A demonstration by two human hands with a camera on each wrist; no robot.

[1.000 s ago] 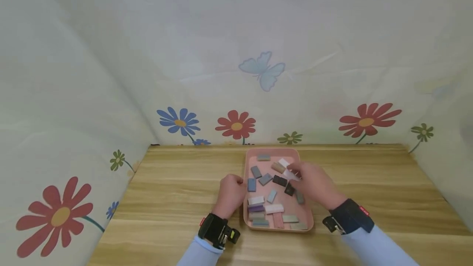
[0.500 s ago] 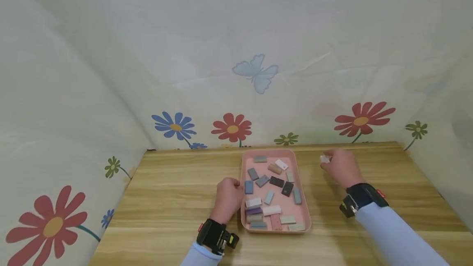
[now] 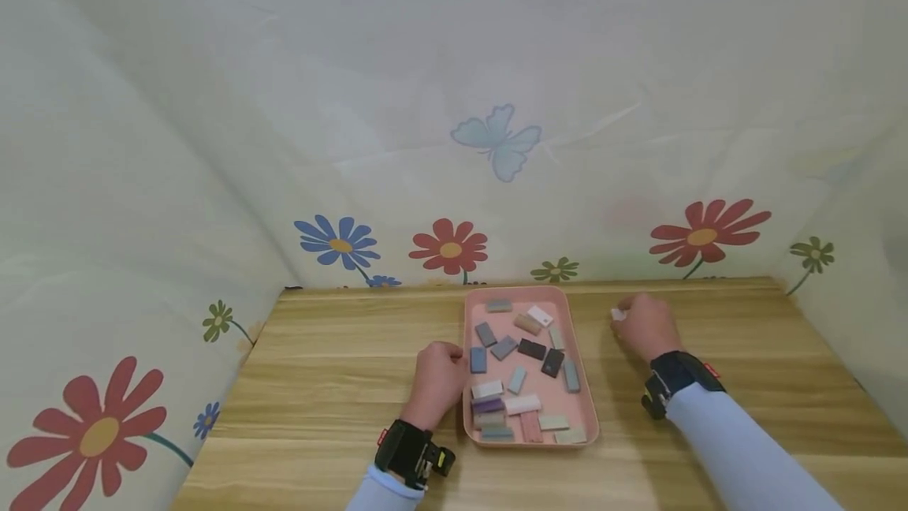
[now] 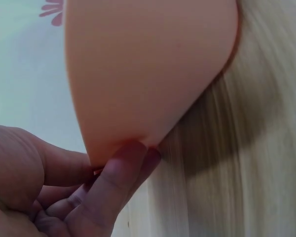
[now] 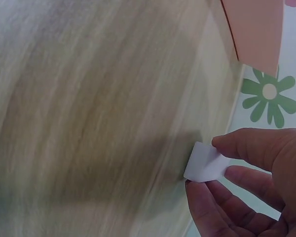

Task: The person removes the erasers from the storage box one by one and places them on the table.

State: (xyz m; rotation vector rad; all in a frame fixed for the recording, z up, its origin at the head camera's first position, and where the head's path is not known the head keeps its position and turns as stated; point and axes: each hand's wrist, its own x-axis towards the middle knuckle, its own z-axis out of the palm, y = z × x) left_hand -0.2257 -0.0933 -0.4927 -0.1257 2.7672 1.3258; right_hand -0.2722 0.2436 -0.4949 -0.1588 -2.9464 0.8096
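Observation:
My left hand (image 3: 436, 381) holds the left side of a shallow pink tray (image 3: 594, 416), the thumb and fingers pinching its rim in the left wrist view, where the tray's outer wall (image 4: 153, 64) fills the upper middle. To the right of the tray, near the far side of the table, my right hand (image 3: 647, 327) pinches a small white rectangular block (image 5: 206, 163) between thumb and fingers. In the right wrist view the block is at or just above the wood; whether it touches is unclear. Inside the tray lie several small blocks, among them a blue one (image 3: 478, 359) and a black one (image 3: 531, 348).
The wood-grain table (image 3: 340, 361) extends on both sides of the tray. Behind it hangs a pale cloth backdrop (image 3: 603, 180) printed with flowers and a butterfly. More blocks, including a white one (image 3: 541, 315) and a purple one (image 3: 487, 405), lie in the tray.
My right hand has lifted a white block out of the tray and carried it right, then lowered slightly towards the table. The left hand has stayed at the tray's left rim.

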